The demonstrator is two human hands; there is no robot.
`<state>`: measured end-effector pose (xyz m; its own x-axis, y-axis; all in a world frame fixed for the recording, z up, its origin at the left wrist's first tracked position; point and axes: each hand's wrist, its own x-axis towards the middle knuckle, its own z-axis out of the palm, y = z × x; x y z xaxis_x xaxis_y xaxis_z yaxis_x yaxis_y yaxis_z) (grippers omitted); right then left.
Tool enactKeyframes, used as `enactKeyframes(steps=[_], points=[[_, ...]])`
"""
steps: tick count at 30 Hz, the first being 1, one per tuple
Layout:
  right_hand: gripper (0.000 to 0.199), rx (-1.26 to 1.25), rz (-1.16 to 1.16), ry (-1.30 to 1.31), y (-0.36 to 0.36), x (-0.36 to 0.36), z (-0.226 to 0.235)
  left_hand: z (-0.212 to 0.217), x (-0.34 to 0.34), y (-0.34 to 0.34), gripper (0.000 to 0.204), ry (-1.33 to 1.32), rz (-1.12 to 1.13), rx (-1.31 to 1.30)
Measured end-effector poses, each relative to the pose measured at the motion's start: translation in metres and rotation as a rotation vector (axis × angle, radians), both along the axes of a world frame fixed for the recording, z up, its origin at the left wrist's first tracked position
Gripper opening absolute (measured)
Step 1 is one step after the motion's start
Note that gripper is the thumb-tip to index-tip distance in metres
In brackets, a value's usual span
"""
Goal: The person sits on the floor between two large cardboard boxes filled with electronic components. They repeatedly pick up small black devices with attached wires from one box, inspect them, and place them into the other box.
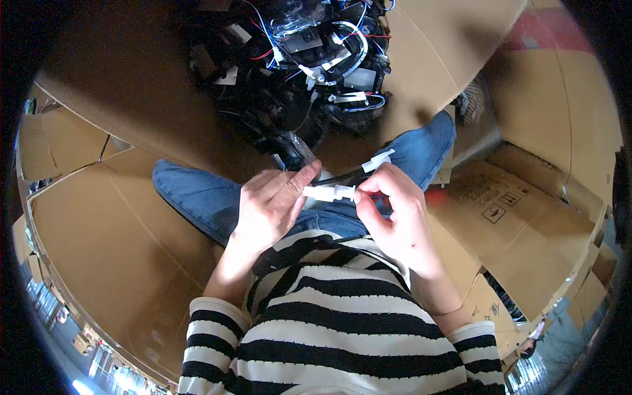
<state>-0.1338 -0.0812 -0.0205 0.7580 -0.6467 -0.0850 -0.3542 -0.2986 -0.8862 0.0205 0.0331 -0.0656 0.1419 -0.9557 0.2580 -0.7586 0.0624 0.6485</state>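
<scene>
Around the person's lap, flattened brown cardboard covers nearly everything in view — broad sheets to the left of the lap and above it, and printed cartons to the right of it. Just above the lap, resting on the cardboard, lies a dark heap of parts: black pieces tangled with blue, red and white wires and several small white connectors. The lap itself shows as blue jeans, one leg running off to the left of it and one knee rising toward the upper right, and below it a black-and-white striped top fills the lower middle of the view.

Over the lap, the two hands meet. The left hand comes up from the lower left, its fingers closed round the left end of a small white plastic connector, thumb pressed on top. The right hand comes up from the lower right and pinches the right end of the same piece between thumb and fingertips — so the connector lies level between both grips, directly above the lap. A black cable leads from the hands up toward a second white piece, which sticks out just above the right hand's fingers; whether that hand touches it cannot be told.
</scene>
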Motion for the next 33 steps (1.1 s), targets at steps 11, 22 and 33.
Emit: enactKeyframes(steps=[11, 22, 33], points=[[0.008, 0.198, 0.01, -0.021, -0.008, -0.007, 0.01, -0.001, -0.002, -0.007, 0.054, -0.003, 0.02, 0.008], [0.009, -0.035, -0.01, -0.001, -0.001, 0.004, 0.003, 0.004, -0.005, -0.01, 0.05, 0.01, 0.006, 0.011], [0.003, 0.38, -0.024, -0.047, -0.025, -0.037, 0.021, 0.0, 0.0, -0.002, 0.021, 0.83, -0.024, 0.177]])
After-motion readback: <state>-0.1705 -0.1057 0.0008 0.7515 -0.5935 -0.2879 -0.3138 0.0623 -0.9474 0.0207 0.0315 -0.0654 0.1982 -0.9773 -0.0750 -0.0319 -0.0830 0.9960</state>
